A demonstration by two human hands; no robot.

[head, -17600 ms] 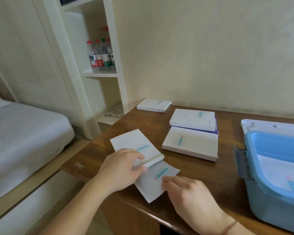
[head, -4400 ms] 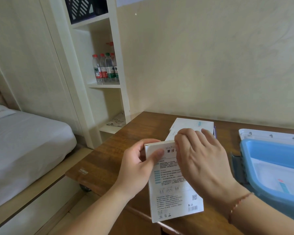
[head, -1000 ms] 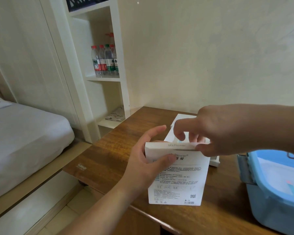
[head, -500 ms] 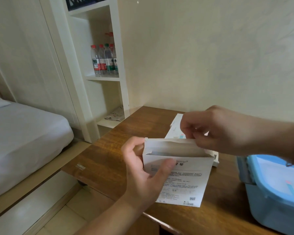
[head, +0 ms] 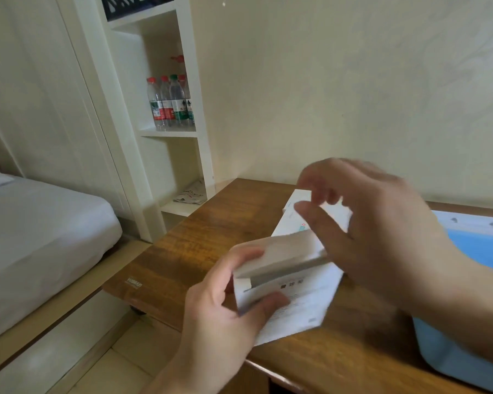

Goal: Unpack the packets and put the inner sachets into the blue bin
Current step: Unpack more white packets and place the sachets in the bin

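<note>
Head view. A flat white cardboard packet (head: 285, 285) is held above the near edge of a brown wood-grain table (head: 199, 240). The packet is a thin rectangular carton, and its top flap is seen folded open, exposing a grey slot along the upper edge. Its long axis is tilted, the opened end pointing up and away from the viewer and the closed end pointing down toward the table edge. Small printed text and a code mark are carried on the facing panel, but they are too blurred to be read.

The packet is gripped at its left edge by the left hand (head: 225, 314), thumb on the printed face and fingers curled behind. The right hand (head: 376, 231) is motion-blurred above the opened end; its thumb and fingers are loosely curled and parted, and whether the flap is touched cannot be told.

Further white packets (head: 292, 214) are stacked flat on the table behind. A smooth blue plastic bin (head: 473, 251) stands at the right. Labelled water bottles (head: 171, 103) are shelved on a white unit.
</note>
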